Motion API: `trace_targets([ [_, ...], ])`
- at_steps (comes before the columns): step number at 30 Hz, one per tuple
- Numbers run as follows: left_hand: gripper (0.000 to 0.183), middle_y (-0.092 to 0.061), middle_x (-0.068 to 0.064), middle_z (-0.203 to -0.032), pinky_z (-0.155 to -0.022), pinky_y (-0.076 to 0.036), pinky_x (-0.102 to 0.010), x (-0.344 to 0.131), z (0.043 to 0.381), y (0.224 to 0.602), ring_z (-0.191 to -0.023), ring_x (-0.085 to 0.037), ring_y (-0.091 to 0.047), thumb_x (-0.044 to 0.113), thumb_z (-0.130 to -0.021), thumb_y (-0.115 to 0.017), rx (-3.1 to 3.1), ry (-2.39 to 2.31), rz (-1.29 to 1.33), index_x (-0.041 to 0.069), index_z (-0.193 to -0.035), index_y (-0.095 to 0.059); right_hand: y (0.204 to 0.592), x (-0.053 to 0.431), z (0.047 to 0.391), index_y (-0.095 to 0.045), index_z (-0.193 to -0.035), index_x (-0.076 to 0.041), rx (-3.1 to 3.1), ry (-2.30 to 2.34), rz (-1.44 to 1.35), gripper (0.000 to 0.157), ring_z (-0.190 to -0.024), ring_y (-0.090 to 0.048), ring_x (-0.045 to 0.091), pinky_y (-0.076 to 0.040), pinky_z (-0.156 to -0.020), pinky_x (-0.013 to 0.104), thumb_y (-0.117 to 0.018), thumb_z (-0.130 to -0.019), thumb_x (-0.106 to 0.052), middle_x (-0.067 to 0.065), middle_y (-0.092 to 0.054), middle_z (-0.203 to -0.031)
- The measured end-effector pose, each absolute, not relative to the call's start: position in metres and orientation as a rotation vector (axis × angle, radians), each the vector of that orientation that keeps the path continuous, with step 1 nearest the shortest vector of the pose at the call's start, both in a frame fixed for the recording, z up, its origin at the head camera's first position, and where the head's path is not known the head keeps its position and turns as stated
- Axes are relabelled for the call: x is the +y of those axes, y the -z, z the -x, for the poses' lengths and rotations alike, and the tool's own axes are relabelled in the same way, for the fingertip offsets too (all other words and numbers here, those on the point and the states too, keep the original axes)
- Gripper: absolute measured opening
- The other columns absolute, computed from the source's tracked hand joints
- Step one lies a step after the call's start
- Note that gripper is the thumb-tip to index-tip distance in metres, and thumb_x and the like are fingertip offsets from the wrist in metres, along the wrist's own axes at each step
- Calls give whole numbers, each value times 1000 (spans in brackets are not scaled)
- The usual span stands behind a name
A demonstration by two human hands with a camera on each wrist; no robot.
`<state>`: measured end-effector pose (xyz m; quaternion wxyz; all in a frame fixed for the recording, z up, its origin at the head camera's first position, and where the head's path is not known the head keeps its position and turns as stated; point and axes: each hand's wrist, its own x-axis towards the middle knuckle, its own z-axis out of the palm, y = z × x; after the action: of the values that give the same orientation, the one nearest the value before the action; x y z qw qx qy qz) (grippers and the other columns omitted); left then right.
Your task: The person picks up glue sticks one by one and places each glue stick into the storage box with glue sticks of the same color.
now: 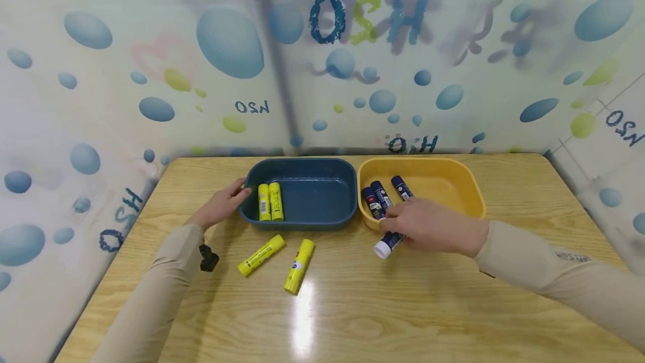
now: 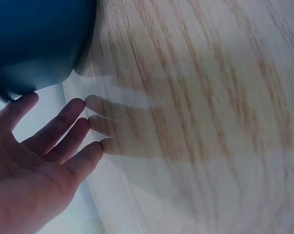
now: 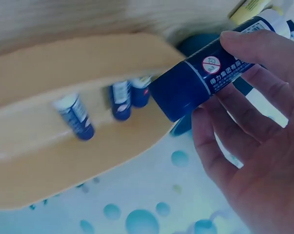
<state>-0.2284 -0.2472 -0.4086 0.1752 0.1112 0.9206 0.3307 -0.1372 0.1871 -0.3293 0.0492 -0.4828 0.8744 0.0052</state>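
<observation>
Head view, nearest first: on the wooden table [image 1: 353, 318], one yellow glue stick [image 1: 299, 267] and, just left and slightly farther off, another yellow glue stick [image 1: 261, 255], both loose, with print too small to read. Next, by the near rim of the yellow tray [image 1: 448, 181], a navy glue stick [image 3: 205, 74], white end toward the wearer, held between thumb and fingers of the right hand [image 1: 428, 226]. On its label, in the right wrist view, Chinese characters apparently starting 得力集团, so probably the Deli brand, plus a barcode and a red crossed-out circle, likely an age warning. For a tidy placement, judged from the matching three navy glue sticks [image 1: 381, 195] inside: lift the white end clear of the rim, line up lengthwise with those, lower almost to the tray floor, then ease the fingers apart, to avoid a roll. At the left end of the blue tray [image 1: 317, 195], the left hand [image 1: 219, 209], fingers loosely spread, one fingertip against the side; best to press lightly. Inside that end, two yellow glue sticks [image 1: 264, 202] side by side, labels illegible. Farthest, on the wall sheet [image 1: 322, 94], blue and green letters, seemingly H2O mirrored.
</observation>
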Motion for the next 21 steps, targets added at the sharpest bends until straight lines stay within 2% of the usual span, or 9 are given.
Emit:
trace_targets([
  [9,62,-28,-32,-148,-103,-31,-59,-247,229,409,-132,-48,-34,38,-106,-35,2600,-951,-329,1,-153,-19,327,204,150,-69,-101,-14,2678,-54,1429,27,-77,-53,17,-47,-68,35,-82,-78,-12,2,-62,-90],
  [21,62,-28,-32,-149,-104,-29,-59,-247,228,409,-133,-47,-33,39,-106,-35,2595,-957,-313,2,-153,-18,323,215,161,-66,-98,-13,2712,-111,1380,28,-82,-57,21,-50,-71,40,-78,-77,1,4,-63,-95],
])
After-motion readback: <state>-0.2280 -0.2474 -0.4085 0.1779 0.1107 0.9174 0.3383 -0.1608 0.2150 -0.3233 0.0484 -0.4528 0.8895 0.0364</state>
